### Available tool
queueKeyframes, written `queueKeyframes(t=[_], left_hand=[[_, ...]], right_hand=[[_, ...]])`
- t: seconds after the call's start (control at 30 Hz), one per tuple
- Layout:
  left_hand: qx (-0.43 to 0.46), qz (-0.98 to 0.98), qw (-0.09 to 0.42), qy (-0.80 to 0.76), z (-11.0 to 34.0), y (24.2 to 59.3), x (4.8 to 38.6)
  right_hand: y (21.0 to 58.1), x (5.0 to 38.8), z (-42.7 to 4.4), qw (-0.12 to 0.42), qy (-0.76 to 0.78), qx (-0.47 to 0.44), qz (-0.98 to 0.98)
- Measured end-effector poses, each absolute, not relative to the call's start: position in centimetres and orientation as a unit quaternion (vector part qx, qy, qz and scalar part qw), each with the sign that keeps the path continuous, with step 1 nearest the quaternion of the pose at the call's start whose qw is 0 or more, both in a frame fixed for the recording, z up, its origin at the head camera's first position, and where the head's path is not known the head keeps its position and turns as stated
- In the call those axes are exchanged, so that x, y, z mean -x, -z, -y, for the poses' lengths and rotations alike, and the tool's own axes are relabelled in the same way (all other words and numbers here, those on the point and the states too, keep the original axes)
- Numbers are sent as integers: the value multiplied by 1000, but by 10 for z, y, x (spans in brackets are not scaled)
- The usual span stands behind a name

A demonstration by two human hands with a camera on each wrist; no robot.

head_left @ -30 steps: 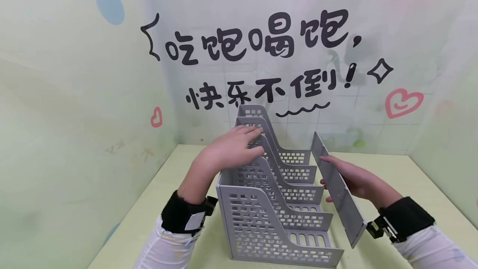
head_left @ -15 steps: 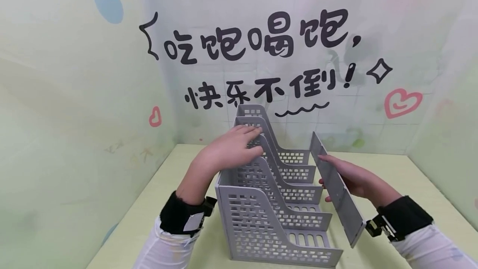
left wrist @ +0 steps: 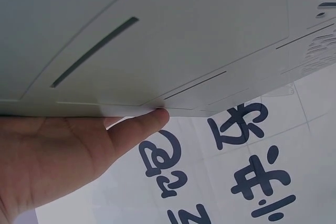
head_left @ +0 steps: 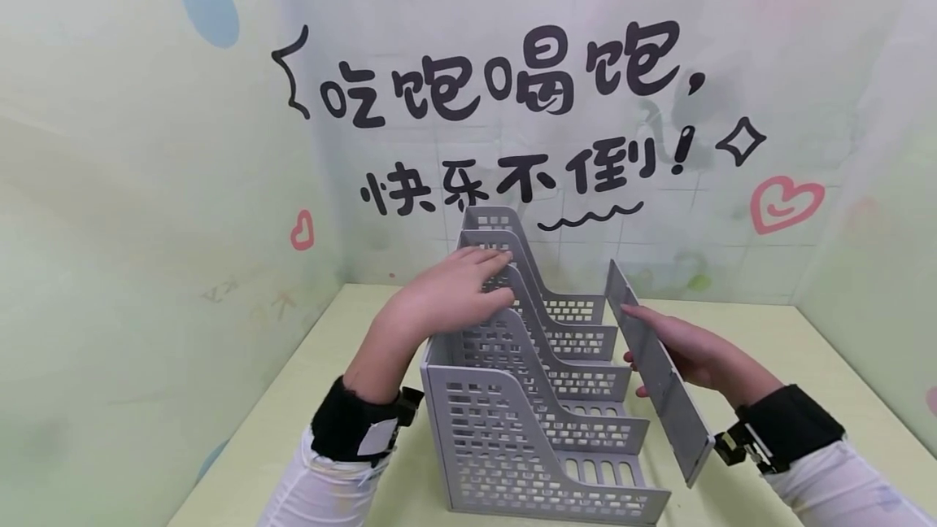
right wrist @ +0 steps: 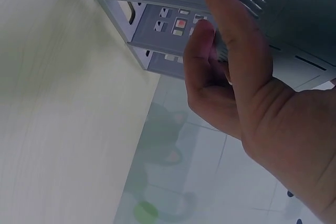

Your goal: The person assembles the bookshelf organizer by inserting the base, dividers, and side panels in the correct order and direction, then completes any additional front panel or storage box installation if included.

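Note:
A grey plastic file rack (head_left: 505, 437) stands on the table, with several perforated dividers that slope down to the right. My left hand (head_left: 446, 291) rests over its tall back edge, the fingers lying fairly straight across the divider tops. The left wrist view shows the palm and thumb (left wrist: 142, 129) along the edge of the back panel (left wrist: 210, 35). My right hand (head_left: 695, 348) grips a long, narrow grey panel (head_left: 666, 389) upright and slanted, beside the rack's low open front. In the right wrist view, the fingers (right wrist: 239, 40) curl round the panel; part of their grip is hidden.
The rack stands on a pale yellow table (head_left: 761, 429). Behind it hangs a light wall covering (head_left: 468, 6) with black lettering and pink hearts. Camera straps (head_left: 794, 429) circle both wrists.
The whole head view has shifted a few pixels left. Both hands, the rack and the panel keep nearly the same positions relative to one another.

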State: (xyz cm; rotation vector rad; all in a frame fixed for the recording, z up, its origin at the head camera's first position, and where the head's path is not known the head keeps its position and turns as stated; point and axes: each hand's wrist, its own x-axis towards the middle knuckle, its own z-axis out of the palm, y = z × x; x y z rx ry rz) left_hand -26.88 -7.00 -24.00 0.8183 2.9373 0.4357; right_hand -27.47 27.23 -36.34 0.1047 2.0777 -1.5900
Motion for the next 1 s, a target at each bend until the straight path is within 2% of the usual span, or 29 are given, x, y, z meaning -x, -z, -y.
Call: queueKeyframes(t=[1.0], left_hand=[[-266,-953,30,-141,71,242,269]], right_hand=[[367,274,-276,253,595,-24,-762]])
